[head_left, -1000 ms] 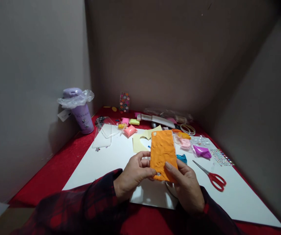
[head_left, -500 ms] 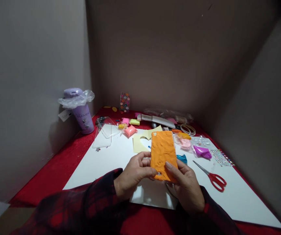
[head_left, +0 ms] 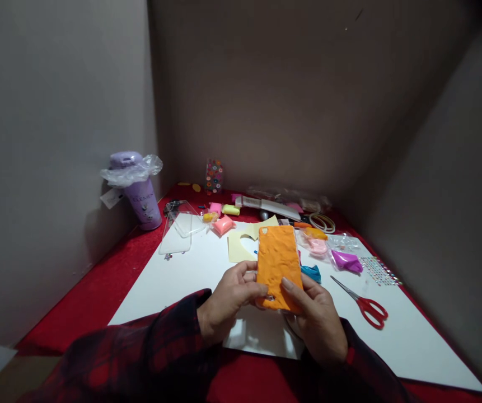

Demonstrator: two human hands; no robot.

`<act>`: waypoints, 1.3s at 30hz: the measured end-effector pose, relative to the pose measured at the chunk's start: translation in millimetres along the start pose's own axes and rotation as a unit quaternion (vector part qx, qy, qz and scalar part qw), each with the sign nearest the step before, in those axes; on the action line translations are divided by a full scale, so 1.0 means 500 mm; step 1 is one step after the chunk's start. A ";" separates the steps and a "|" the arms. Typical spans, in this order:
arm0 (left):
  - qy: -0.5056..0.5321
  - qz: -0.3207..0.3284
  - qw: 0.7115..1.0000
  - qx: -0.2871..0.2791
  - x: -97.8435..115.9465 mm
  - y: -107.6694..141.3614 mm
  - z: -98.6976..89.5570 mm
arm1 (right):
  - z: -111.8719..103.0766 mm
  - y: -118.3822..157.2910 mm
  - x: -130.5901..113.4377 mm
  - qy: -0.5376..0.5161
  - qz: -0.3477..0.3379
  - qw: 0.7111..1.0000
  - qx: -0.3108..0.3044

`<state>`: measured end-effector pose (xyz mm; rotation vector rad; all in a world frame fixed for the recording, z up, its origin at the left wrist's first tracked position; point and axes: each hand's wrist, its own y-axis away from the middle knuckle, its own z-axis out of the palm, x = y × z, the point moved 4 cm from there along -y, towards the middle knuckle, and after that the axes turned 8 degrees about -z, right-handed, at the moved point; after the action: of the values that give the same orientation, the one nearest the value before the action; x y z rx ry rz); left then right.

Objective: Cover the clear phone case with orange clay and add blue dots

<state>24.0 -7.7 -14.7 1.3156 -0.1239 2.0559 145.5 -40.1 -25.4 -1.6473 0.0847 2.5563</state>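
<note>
A phone case (head_left: 280, 254) coated in lumpy orange clay is held up over the white board, tilted toward me. It has a cutout in its upper left corner and a small opening near the bottom. My left hand (head_left: 233, 296) grips its lower left edge, the thumb beside the small opening and the fingers behind. Around the lower right side is my right hand (head_left: 318, 319), its thumb pressed on the orange face. Beyond the case lies pale yellow paper (head_left: 235, 249) with a curved cutout. A blue clay packet (head_left: 311, 273) shows just past my right fingers.
Red-handled scissors (head_left: 369, 308) lie on the white board (head_left: 417, 341) at right, near a rhinestone sheet (head_left: 379, 271) and a purple clay packet (head_left: 347, 261). Clear phone cases (head_left: 176, 238) and a coral clay packet (head_left: 224, 225) lie farther left. A lilac tumbler (head_left: 143, 204) stands on red cloth.
The orange-coated case has shifted slightly left, with both hands still on it. My left thumb sits a little higher by the small opening. Everything else stays put.
</note>
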 end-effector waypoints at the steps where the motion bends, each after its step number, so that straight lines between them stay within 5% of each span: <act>1: 0.004 -0.003 1.000 0.003 0.001 0.001 -0.001 | 0.000 0.000 0.000 -0.003 0.003 1.000 0.004; 39: 0.014 0.006 1.000 -0.006 -0.009 -0.006 -0.010 | 0.005 -0.001 0.010 -0.064 0.018 0.998 -0.024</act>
<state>22.9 -5.4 -21.8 1.2827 -0.1311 2.0791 141.4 -39.1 -28.8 -1.5074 0.0444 2.7033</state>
